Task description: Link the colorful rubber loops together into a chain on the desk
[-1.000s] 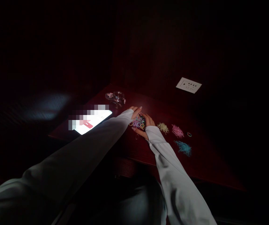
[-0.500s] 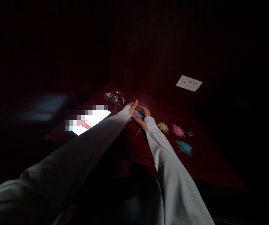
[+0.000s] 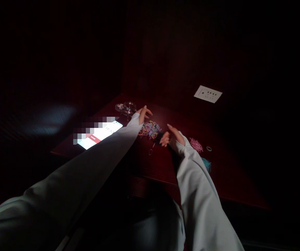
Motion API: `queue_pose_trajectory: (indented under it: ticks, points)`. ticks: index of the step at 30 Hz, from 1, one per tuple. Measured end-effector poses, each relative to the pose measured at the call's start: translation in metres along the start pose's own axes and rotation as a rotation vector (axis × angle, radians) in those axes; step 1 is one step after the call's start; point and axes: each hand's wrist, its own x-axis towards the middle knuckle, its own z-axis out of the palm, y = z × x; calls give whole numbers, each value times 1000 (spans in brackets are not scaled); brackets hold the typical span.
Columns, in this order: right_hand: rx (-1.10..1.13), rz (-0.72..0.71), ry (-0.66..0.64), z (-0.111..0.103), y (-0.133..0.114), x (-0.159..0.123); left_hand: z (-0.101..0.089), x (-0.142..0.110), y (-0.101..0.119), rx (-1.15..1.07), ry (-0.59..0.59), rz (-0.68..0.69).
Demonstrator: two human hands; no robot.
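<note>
A mixed heap of coloured elastic bands (image 3: 150,128) lies on the dark red table between my hands. At the heap's far left edge is my left hand (image 3: 144,114), fingers stretched out and apart, holding nothing that I can see. My right hand (image 3: 172,135) is just right of the heap, thumb apart from the loosely curled fingers; no band shows in it. Beyond my right sleeve lie a pink bunch of bands (image 3: 196,145) and a teal bunch (image 3: 206,164), partly covered by the sleeve. The yellow bunch is hidden behind my right hand and sleeve.
A lit phone (image 3: 101,134) lies left of my left forearm. Behind it stands a clear jar (image 3: 129,107) beside a round lid (image 3: 119,107). One multicoloured ring (image 3: 209,148) sits at the right. A white socket plate (image 3: 208,94) is on the wall.
My hands have parted from around the heap, which now lies spread in view. The right hand moved right, over the yellow bunch; the left moved slightly back and left.
</note>
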Motion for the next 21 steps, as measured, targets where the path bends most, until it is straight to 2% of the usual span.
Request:
queue_pose_trajectory:
  ticks: [1, 5, 7, 8, 12, 15, 18, 21]
  points:
    - [1, 60, -104, 5, 0, -7, -1, 0, 0, -2, 13, 0]
    - [28, 108, -314, 20, -2, -18, -3, -1, -1, -17, 50, 25]
    - [99, 92, -360, 20, -3, -11, -3, -2, 0, -19, 72, 40]
    - [141, 68, -342, 19, -3, -7, -3, -3, 0, -19, 87, 42]
    - [306, -122, -52, 13, -5, 8, 0, 0, 1, -28, 146, 35]
    - [332, -275, 184, 6, -5, 13, 1, 2, 1, -37, 152, 18]
    - [111, -363, 369, -1, 0, 17, 1, 4, -1, -59, 150, 3]
    - [-192, -399, 424, -2, 9, 21, 2, 6, -5, -96, 165, 0]
